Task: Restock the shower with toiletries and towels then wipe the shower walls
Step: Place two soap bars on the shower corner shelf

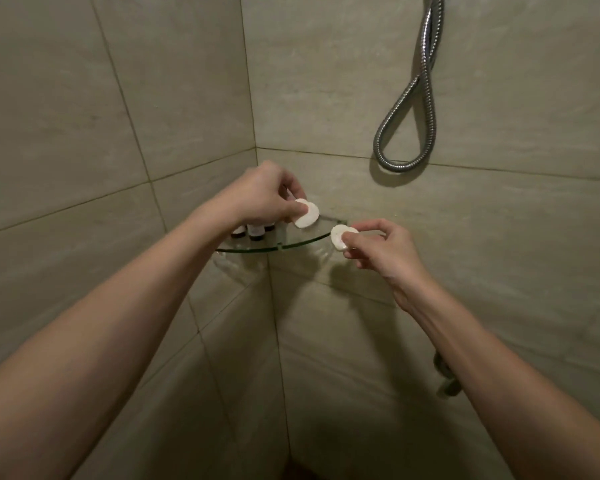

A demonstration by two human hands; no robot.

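Soap [305, 216], a smooth white round disc, is pinched in the left hand [257, 199] over the curved glass shelf [291, 242] in the tiled corner. The right hand [385, 247] pinches a second disc [340, 237] at the shelf's right edge. Small bottles [256, 232] stand on the shelf. A ribbed metal hose [426, 98] loops down the wall.

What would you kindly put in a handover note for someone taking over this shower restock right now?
Left hand: pinches the first round soap above the glass corner shelf.
Right hand: pinches the second round soap by the shelf's right end.
Done: small dark-capped bottles stand on the shelf.
Left: set both soaps down, add towels (none in view), wipe the walls.
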